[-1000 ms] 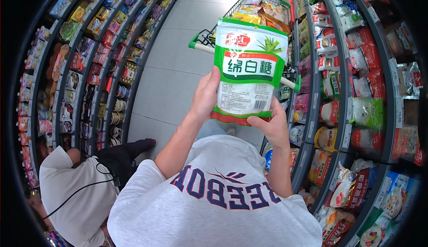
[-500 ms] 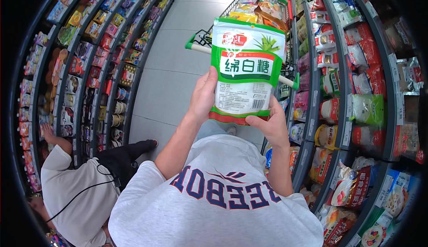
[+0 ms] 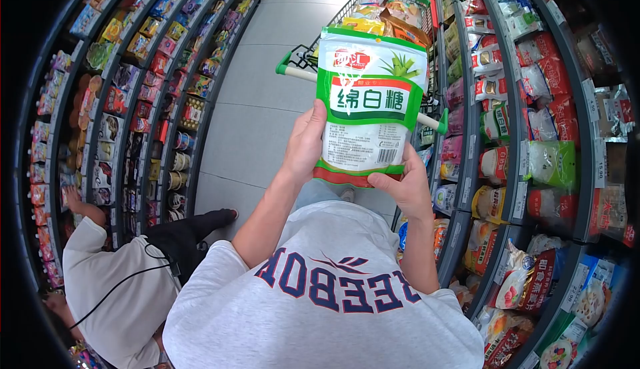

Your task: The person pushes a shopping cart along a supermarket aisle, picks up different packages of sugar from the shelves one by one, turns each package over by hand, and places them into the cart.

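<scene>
A green and white bag of sugar (image 3: 363, 139), printed with large Chinese characters, is held up in front of my chest with its printed panel facing me. My left hand (image 3: 307, 141) grips its left side, the thumb lying on the front edge. Lower down, my right hand (image 3: 405, 186) holds the bottom right corner, with its thumb over the front. The other fingers of both hands are mostly hidden behind the bag. Just beyond the bag stands a shopping cart (image 3: 333, 26), its handle partly covered by the bag.
Packed snack shelves (image 3: 190, 112) line the left side of the aisle. Bagged goods fill the shelves (image 3: 513, 162) close on my right. Another person (image 3: 120, 282) crouches at the lower left, a hand at the shelf. Several packages (image 3: 393, 19) lie in the cart.
Almost nothing differs. Both hands keep the same hold on the sugar bag, and the crouching person has shifted very slightly.
</scene>
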`<state>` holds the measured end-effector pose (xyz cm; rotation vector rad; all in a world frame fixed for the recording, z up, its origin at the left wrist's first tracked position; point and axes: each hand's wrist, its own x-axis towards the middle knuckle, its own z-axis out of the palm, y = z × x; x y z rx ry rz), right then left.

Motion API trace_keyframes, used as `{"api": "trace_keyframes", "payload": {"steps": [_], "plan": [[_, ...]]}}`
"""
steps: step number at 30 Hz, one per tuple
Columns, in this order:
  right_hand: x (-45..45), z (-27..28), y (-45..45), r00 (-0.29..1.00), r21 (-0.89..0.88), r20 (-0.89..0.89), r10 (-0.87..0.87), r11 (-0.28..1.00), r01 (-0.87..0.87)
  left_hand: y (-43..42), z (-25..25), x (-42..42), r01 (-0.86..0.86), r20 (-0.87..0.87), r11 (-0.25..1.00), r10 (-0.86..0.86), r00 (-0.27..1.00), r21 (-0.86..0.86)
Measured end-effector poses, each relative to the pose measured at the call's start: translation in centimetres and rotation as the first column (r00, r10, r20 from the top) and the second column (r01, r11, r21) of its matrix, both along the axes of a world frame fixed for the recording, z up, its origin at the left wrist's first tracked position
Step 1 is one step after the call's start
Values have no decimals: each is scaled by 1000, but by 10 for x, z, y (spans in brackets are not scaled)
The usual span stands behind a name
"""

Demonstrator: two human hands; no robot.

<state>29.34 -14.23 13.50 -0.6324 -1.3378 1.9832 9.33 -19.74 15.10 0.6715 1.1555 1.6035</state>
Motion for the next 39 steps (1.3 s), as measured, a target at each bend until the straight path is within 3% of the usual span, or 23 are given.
{"api": "trace_keyframes", "payload": {"steps": [39], "plan": [[1,-2,2,1000,14,8,6,1000,-6,0,0,0,13,0,1000,-13,1000,5]]}}
